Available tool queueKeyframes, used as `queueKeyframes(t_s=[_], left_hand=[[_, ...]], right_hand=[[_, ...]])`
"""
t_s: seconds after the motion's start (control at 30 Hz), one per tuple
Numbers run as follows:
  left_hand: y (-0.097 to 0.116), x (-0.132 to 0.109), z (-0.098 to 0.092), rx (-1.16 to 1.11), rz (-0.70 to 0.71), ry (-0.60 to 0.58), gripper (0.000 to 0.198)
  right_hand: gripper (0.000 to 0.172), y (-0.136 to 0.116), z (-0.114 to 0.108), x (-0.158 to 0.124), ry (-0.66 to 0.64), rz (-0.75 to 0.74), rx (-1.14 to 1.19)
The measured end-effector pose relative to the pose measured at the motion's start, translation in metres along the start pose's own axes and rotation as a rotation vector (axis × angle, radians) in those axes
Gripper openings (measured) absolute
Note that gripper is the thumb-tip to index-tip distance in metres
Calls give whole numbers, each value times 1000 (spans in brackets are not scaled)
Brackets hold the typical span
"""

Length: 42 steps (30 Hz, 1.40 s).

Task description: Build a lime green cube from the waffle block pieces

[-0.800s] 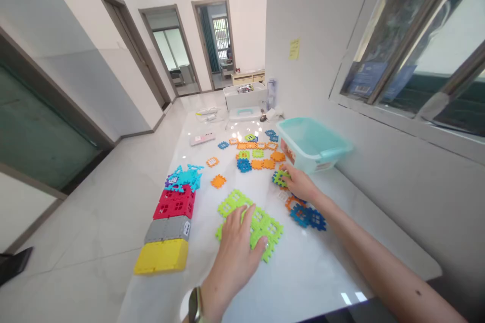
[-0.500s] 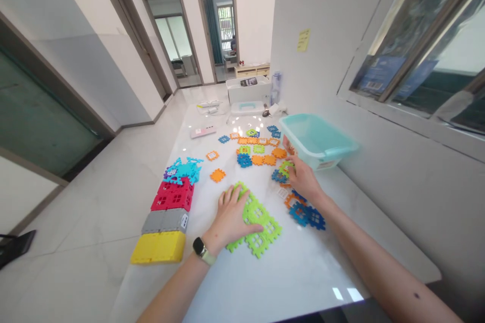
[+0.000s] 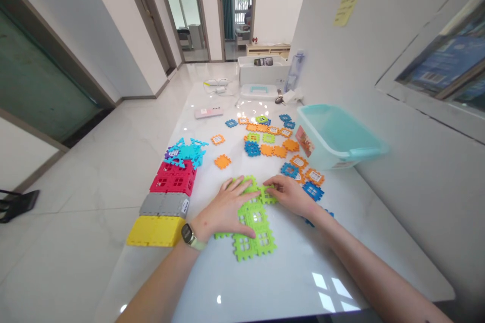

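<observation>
Several light green window-patterned building tiles (image 3: 257,218) lie flat on the white table, joined into a panel. My left hand (image 3: 228,208), with a watch at the wrist, rests on the panel with its fingers spread. Beside the panel's upper right edge, my right hand (image 3: 290,193) pinches a single green tile (image 3: 267,195) between thumb and fingers. That tile lies against the panel; whether it is interlocked I cannot tell. Part of the panel is hidden under my left hand. Close to my right hand are a blue tile (image 3: 312,191) and an orange tile (image 3: 314,176).
Yellow (image 3: 155,231), grey (image 3: 165,204) and red (image 3: 174,179) tile stacks line the left edge, with a light blue pile (image 3: 189,153) behind. Orange tiles (image 3: 279,151) and blue tiles (image 3: 252,149) lie farther back. A turquoise bin (image 3: 337,133) stands at right by the wall.
My right hand has come from the pile near the bin to the green panel, bringing a green tile. My left hand stays on the panel, which has turned slightly. The view has shifted.
</observation>
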State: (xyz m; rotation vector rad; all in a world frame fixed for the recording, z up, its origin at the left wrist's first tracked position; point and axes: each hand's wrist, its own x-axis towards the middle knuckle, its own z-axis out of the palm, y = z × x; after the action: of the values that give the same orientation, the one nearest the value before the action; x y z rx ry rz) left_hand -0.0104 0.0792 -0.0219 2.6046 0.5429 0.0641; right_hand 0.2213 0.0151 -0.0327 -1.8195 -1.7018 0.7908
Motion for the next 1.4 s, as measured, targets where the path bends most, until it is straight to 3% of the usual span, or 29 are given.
queueKeyframes(t_s=[0.53,0.73,0.83,0.93,1.0,1.13,1.27,1.4], left_hand=[[5,-1,4,74,16,18,86],[18,6,18,76,-100,155,77],[23,10,26,74,-135,203,70],[22,10,30,64,-122,232,65],[20,8,31,57,-113,250,64],[13,5,31,36,-75,252,65],[5,6,28,19,-56,240,77],[-1,7,27,1,-78,249,90]], right_hand=[[23,-5,1,-3,-5,-119,-105],[22,-6,1,-3,-16,-151,-185],[18,-5,-5,19,3,-152,-256],[23,1,-22,68,177,-112,-360],[30,8,-37,106,226,-81,-409],[29,26,-61,162,164,-3,-500],[33,36,-68,177,111,18,-565],[37,34,-70,166,147,-14,-615]])
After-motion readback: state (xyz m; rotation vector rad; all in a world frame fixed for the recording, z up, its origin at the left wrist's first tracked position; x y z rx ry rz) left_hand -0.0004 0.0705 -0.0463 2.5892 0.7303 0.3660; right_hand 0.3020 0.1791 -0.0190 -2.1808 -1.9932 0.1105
